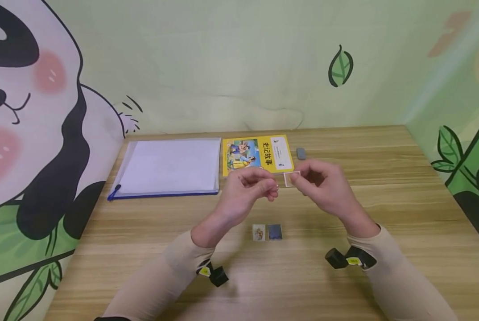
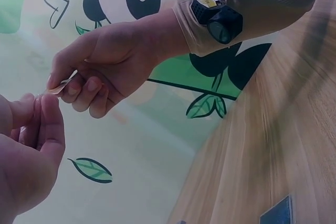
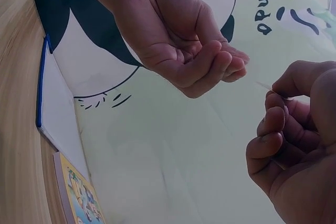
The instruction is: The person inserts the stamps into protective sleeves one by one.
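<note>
Both hands are raised over the table, fingertips close to each other. A small white-bordered card point(image 1: 287, 179) is pinched between thumb and fingers of my right hand point(image 1: 327, 187); its thin edge shows in the right wrist view. My left hand point(image 1: 247, 192) has its fingers curled and thumb pressed against them, with a tiny pale shiny bit point(image 1: 277, 187) at the fingertips; what it is I cannot tell. Below the hands, two small squares lie side by side on the wooden table point(image 1: 303, 285): a picture card point(image 1: 258, 232) and a dark blue card point(image 1: 275, 232).
A white zip folder point(image 1: 171, 165) with a blue edge lies at the back left. Beside it is a yellow picture book point(image 1: 281, 154), partly behind the hands. A small grey block point(image 1: 301, 154) sits to the book's right. A painted wall point(image 1: 207, 76) borders the table's back.
</note>
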{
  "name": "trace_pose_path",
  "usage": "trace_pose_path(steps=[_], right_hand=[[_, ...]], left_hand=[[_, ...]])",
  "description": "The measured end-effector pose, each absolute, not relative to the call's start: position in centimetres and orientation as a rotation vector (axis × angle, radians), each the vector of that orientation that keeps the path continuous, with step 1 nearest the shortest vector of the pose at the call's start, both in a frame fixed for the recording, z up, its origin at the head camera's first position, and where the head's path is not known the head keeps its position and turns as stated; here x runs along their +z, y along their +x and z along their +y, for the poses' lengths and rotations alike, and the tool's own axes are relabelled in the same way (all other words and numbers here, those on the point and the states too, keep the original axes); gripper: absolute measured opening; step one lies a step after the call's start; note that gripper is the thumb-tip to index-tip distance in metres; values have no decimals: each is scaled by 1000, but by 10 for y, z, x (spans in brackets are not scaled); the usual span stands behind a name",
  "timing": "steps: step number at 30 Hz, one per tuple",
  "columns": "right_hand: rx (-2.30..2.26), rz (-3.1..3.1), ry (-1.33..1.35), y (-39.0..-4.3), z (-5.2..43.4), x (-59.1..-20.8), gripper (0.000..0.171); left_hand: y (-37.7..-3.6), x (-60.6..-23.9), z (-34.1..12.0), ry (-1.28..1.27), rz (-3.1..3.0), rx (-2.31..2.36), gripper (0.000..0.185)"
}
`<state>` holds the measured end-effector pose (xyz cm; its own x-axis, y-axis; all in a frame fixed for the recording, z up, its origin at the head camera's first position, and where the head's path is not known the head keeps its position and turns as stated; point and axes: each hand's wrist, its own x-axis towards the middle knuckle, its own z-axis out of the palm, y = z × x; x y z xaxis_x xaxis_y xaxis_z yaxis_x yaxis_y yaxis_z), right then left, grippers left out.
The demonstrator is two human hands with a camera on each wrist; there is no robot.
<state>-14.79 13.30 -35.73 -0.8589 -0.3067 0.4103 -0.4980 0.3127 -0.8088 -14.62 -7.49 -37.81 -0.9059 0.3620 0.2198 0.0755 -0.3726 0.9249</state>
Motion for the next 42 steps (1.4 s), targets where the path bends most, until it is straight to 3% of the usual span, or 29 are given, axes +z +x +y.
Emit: trace_pose_path(steps=[7,13,26,42], right_hand=[[1582,-2379,751,-148,134,-357,8],[1580,-2367,766,-148,134,-357,8],[1597,-2373,765,-148,134,-357,8],[1643,-2330,766,-140,134,-350,6]], left_hand=[[-145,-378,-75,651,1526,2429,18],[-146,-378,-77,727,1295,2459,8],[-149,-377,-81,974,926,2360,13],[-149,-373,-84,1026,891,2336,17]])
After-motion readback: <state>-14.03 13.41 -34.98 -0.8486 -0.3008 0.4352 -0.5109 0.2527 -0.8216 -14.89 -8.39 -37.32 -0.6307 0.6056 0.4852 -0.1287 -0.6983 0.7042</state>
